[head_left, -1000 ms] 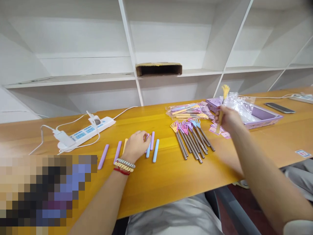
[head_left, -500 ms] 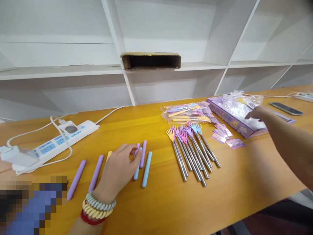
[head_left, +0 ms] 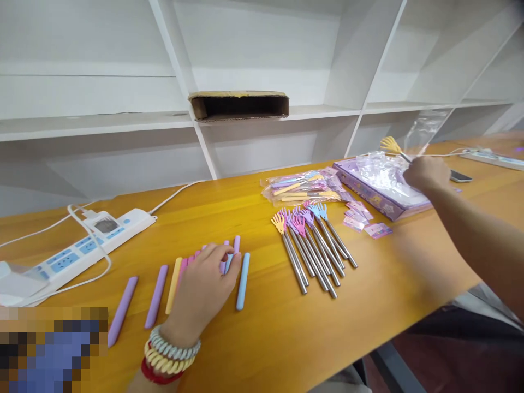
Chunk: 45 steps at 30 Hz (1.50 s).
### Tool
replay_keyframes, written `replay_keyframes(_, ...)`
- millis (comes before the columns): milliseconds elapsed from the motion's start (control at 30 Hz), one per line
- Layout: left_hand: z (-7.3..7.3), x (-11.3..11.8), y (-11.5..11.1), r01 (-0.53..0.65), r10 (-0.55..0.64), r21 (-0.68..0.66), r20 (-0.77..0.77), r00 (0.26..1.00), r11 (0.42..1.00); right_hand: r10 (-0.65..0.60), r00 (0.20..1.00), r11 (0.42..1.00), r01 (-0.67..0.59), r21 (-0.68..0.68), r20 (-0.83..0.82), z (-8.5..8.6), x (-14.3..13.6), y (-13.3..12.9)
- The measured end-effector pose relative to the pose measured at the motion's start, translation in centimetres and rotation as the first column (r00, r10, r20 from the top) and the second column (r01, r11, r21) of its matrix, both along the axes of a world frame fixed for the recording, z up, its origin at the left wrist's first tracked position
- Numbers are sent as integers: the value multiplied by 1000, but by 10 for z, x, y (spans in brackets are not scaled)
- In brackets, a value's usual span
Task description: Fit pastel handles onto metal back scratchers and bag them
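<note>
My left hand (head_left: 207,281), with coiled bands at its wrist, rests over a row of coloured tubes, its thumb and forefinger curled close together at a purple tube (head_left: 236,244). Whether it grips that tube cannot be made out. A blue tube (head_left: 243,281) lies just right of it. My right hand (head_left: 428,174) is closed around the metal rod of a yellow hand-shaped scratcher (head_left: 391,144), raised above the purple box (head_left: 368,196). A clear plastic sleeve (head_left: 426,131) stands up beside it. Several metal rods with coloured hand heads (head_left: 313,248) lie together mid-table.
Bagged scratchers (head_left: 305,187) and small printed cards (head_left: 356,214) lie beside the box. A power strip (head_left: 102,234) with cables is at left, a phone (head_left: 460,176) at right. A cardboard box (head_left: 241,105) sits on the shelf behind.
My right hand has closed on the yellow scratcher and lifted it from the box. My left hand stays over the tubes. The whole view has shifted slightly.
</note>
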<state>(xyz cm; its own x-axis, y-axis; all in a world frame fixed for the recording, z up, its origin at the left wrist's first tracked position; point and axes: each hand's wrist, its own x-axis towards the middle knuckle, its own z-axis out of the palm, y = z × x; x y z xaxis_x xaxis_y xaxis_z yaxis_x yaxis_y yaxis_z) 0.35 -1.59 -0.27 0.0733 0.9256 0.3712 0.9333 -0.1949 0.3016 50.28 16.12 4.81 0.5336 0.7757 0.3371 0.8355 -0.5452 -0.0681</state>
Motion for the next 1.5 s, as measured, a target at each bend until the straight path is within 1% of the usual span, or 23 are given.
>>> replay_keyframes(100, 0, 8, -4, 54, -54, 33, -14, 998, 998, 161, 979, 986, -166, 30, 122, 23, -51, -30)
replay_keyframes(200, 0, 10, -6, 92, -92, 62, -1, 996, 994, 417, 883, 908, -416, -49, 216, 25, -119, -72)
replay_keyframes(233, 0, 9, -6, 93, -94, 69, 10, 996, 993, 512, 835, 859, -494, -135, 201, 20, -144, -87)
replay_keyframes(300, -1, 7, -5, 88, -93, 99, 44, 995, 991, 706, 698, 698, -657, -285, 118, 4, -191, -116)
replay_keyframes(400, -2, 2, -3, 97, -115, 149, 115, 987, 984, 863, 504, 470, -827, -309, -33, -20, -249, -149)
replay_keyframes(433, -3, 1, -2, 97, -121, 148, 164, 979, 984, 885, 461, 422, -855, -302, -66, -24, -263, -155)
replay_keyframes(500, -3, -4, 1, 50, -93, 130, 350, 932, 990, 887, 447, 413, -880, -234, -114, -27, -281, -162)
replay_keyframes(533, -2, -6, 3, 8, -68, 124, 486, 871, 992, 875, 462, 437, -882, -175, -144, -25, -286, -163)
replay_keyframes(567, -2, -8, 6, -40, -45, 121, 629, 776, 992, 860, 475, 465, -880, -96, -188, -22, -288, -161)
replay_keyframes(600, -1, -11, 9, -83, -33, 115, 754, 656, 990, 850, 460, 476, -880, -1, -257, -19, -288, -159)
replay_keyframes(633, -1, -12, 12, -106, -32, 104, 847, 530, 989, 847, 399, 461, -880, 112, -352, -18, -287, -155)
replay_keyframes(667, -1, -13, 14, -101, -38, 88, 907, 419, 991, 843, 280, 421, -875, 240, -460, -17, -285, -151)
replay_keyframes(700, -2, -12, 15, -61, -41, 65, 942, 334, 996, 822, 114, 372, -850, 374, -558, -19, -283, -147)
replay_keyframes(767, -3, -5, 15, 112, -26, 1, 975, 222, 994, 704, -241, 309, -743, 593, -668, -26, -278, -140)
replay_keyframes(800, -5, 0, 13, 226, -13, -27, 984, 176, 974, 623, -372, 309, -691, 653, -688, -31, -277, -139)
replay_keyframes(867, -7, 13, 8, 425, 3, -37, 997, 80, 904, 478, -503, 337, -653, 679, -721, -41, -275, -138)
replay_keyframes(900, -8, 19, 5, 481, 3, -21, 999, 39, 876, 421, -522, 348, -662, 664, -742, -45, -274, -139)
replay_keyframes(967, -9, 27, 0, 502, -11, 18, 1000, -17, 865, 348, -506, 351, -710, 610, -789, -50, -272, -140)
replay_keyframes(1100, -9, 26, 0, 471, 11, 35, 996, -94, 881, 318, -443, 283, -799, 530, -838, -53, -268, -140)
replay_keyframes(1200, -9, 23, 1, 523, 97, -26, 989, -108, 852, 276, -516, 241, -779, 578, -811, -55, -270, -141)
replay_keyframes(1333, -7, 30, -2, 632, 202, -80, 972, -123, 771, 237, -613, 273, -702, 658, -753, -56, -275, -144)
replay_keyframes(1400, -6, 34, -4, 589, 170, -47, 973, -156, 807, 233, -606, 294, -701, 649, -760, -55, -275, -145)
replay_keyframes(1500, -4, 33, -3, 345, 41, 18, 986, -165, 938, 266, -549, 315, -727, 610, -792, -54, -273, -144)
